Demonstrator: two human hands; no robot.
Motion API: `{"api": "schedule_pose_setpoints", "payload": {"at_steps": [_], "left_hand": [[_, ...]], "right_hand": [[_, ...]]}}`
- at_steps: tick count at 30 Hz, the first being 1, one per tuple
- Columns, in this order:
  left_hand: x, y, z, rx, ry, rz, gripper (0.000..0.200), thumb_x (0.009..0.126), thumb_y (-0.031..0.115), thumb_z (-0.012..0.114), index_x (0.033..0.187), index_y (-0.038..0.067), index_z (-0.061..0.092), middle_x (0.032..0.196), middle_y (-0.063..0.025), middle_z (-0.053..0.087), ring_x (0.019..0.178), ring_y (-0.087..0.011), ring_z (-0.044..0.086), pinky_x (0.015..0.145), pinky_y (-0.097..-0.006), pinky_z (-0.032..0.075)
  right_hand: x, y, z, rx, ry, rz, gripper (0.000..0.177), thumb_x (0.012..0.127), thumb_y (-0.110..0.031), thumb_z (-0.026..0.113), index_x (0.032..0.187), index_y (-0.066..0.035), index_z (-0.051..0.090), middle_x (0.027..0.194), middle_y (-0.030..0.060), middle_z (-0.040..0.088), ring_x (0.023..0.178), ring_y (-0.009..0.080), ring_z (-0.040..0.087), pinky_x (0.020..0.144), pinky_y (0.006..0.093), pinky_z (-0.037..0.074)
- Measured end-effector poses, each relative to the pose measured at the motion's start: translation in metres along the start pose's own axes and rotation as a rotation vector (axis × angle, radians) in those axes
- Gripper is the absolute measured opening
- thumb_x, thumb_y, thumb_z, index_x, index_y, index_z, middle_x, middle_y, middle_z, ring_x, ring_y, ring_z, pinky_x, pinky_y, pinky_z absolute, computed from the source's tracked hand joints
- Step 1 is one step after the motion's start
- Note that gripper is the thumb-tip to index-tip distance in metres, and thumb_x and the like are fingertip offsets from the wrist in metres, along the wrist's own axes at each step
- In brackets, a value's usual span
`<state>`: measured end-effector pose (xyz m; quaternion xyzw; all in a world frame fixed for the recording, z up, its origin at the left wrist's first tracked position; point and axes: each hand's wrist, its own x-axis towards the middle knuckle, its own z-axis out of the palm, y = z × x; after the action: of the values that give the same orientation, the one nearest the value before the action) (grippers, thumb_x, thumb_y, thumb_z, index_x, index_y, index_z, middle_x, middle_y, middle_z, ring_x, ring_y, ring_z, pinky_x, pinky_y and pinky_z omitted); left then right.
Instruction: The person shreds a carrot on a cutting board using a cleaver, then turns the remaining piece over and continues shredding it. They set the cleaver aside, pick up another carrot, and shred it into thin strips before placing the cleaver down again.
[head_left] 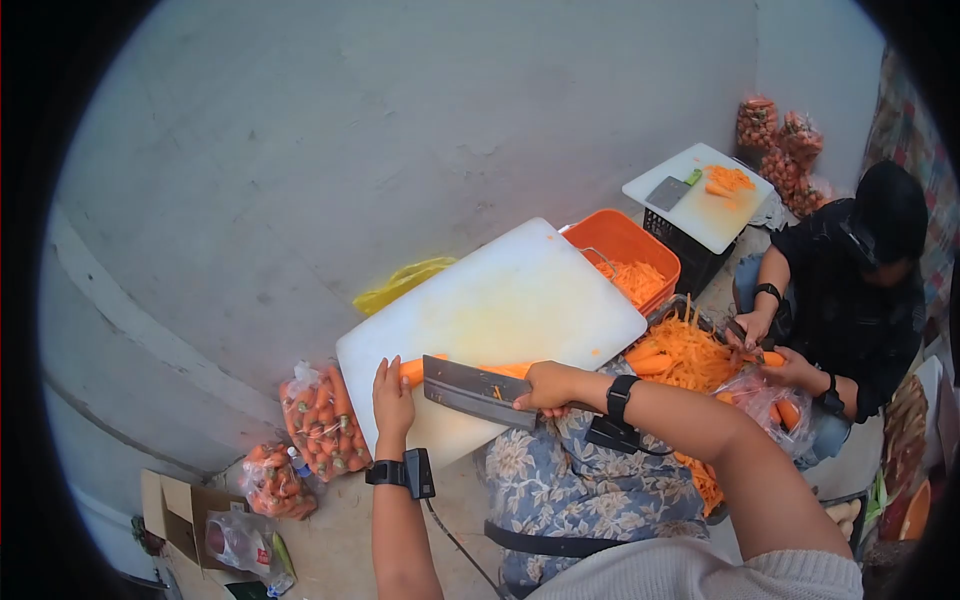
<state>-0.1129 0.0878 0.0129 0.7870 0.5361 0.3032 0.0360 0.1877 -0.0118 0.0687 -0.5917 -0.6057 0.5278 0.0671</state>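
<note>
My right hand grips a cleaver, its broad dark blade lying across the near part of a white cutting board. At the board's near left edge my left hand holds a peeled carrot by its end, fingertips right beside the blade. Behind the blade, more orange carrot shows between the cleaver and my right hand. A few orange bits cling to the steel. The blade hides the middle of the carrot.
An orange bin with carrot shreds stands behind the board. Bagged carrots sit at left. At right, a co-worker works on a carrot over a heap of shreds. A second board with a cleaver stands beyond.
</note>
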Motion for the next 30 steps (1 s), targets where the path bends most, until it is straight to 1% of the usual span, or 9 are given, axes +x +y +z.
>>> {"api": "schedule_pose_setpoints", "payload": {"at_steps": [3, 8, 9, 11, 22, 26, 28, 29, 30], "left_hand": [[0.002, 0.006, 0.006, -0.049, -0.054, -0.116, 0.041, 0.086, 0.01, 0.061, 0.126, 0.004, 0.053, 0.127, -0.0204, 0.051, 0.117, -0.0366, 0.05, 0.099, -0.0432, 0.042], [-0.013, 0.026, 0.013, -0.03, 0.074, -0.21, 0.038, 0.084, 0.018, 0.067, 0.118, 0.005, 0.055, 0.119, -0.0193, 0.047, 0.107, -0.038, 0.052, 0.093, -0.0443, 0.043], [-0.016, 0.027, 0.013, -0.023, 0.071, -0.222, 0.038, 0.084, 0.018, 0.067, 0.118, 0.005, 0.055, 0.119, -0.0193, 0.047, 0.107, -0.038, 0.052, 0.093, -0.0443, 0.043], [-0.02, 0.028, 0.012, -0.049, 0.089, -0.179, 0.04, 0.084, 0.019, 0.067, 0.119, 0.005, 0.055, 0.121, -0.0202, 0.046, 0.107, -0.0391, 0.052, 0.093, -0.0444, 0.044], [-0.036, 0.043, 0.016, 0.0, 0.142, -0.202, 0.041, 0.086, 0.023, 0.066, 0.12, 0.005, 0.054, 0.12, -0.0201, 0.046, 0.107, -0.0389, 0.052, 0.091, -0.0447, 0.045], [-0.04, 0.045, 0.017, -0.018, 0.132, -0.191, 0.043, 0.085, 0.023, 0.067, 0.121, 0.005, 0.053, 0.123, -0.0204, 0.046, 0.107, -0.0394, 0.052, 0.091, -0.0451, 0.044], [-0.043, 0.047, 0.018, 0.0, 0.141, -0.194, 0.043, 0.084, 0.023, 0.067, 0.121, 0.005, 0.053, 0.123, -0.0207, 0.046, 0.107, -0.0396, 0.052, 0.091, -0.0452, 0.044], [-0.043, 0.048, 0.018, 0.017, 0.14, -0.194, 0.043, 0.084, 0.022, 0.067, 0.121, 0.005, 0.053, 0.123, -0.0211, 0.046, 0.108, -0.0398, 0.052, 0.092, -0.0453, 0.044], [-0.043, 0.049, 0.017, 0.018, 0.15, -0.194, 0.043, 0.084, 0.022, 0.067, 0.121, 0.005, 0.053, 0.123, -0.0211, 0.046, 0.108, -0.0398, 0.052, 0.092, -0.0453, 0.044]], "right_hand": [[0.001, 0.007, -0.001, 0.031, 0.053, -0.013, 0.044, 0.088, -0.035, 0.067, 0.076, 0.007, 0.064, 0.05, 0.0073, 0.057, 0.039, 0.016, 0.054, 0.038, 0.03, 0.046], [0.003, 0.033, -0.014, 0.2, 0.117, -0.072, 0.043, 0.084, -0.032, 0.071, 0.102, 0.006, 0.063, 0.052, 0.0071, 0.056, 0.039, 0.0144, 0.052, 0.036, 0.0296, 0.043], [0.004, 0.035, -0.018, 0.199, 0.102, -0.072, 0.043, 0.084, -0.032, 0.071, 0.102, 0.006, 0.063, 0.052, 0.0071, 0.056, 0.039, 0.0144, 0.052, 0.036, 0.0296, 0.043], [0.003, 0.039, -0.03, 0.167, 0.167, 0.041, 0.047, 0.084, -0.031, 0.072, 0.109, 0.006, 0.06, 0.053, 0.0073, 0.055, 0.038, 0.0137, 0.051, 0.035, 0.0283, 0.042], [-0.01, 0.089, -0.106, 0.201, 0.49, 0.079, 0.036, 0.08, -0.026, 0.075, 0.092, 0.006, 0.062, 0.052, 0.0064, 0.052, 0.036, 0.013, 0.045, 0.034, 0.029, 0.036], [-0.012, 0.122, -0.152, 0.147, 0.608, 0.117, 0.041, 0.081, -0.029, 0.075, 0.095, 0.008, 0.063, 0.055, 0.0102, 0.057, 0.038, 0.0151, 0.051, 0.035, 0.0315, 0.042], [-0.011, 0.128, -0.169, -0.1, 0.893, 0.245, 0.04, 0.081, -0.029, 0.072, 0.097, 0.006, 0.065, 0.077, 0.0221, 0.067, 0.066, 0.0299, 0.068, 0.059, 0.0397, 0.052], [-0.01, 0.131, -0.174, -0.103, 0.897, 0.236, 0.04, 0.081, -0.029, 0.072, 0.097, 0.006, 0.065, 0.077, 0.0221, 0.067, 0.066, 0.0299, 0.068, 0.059, 0.0397, 0.052], [-0.014, 0.128, -0.175, -0.18, 1.0, 0.242, 0.041, 0.081, -0.03, 0.071, 0.098, 0.006, 0.065, 0.084, 0.0242, 0.067, 0.075, 0.0329, 0.068, 0.067, 0.041, 0.052]]}}
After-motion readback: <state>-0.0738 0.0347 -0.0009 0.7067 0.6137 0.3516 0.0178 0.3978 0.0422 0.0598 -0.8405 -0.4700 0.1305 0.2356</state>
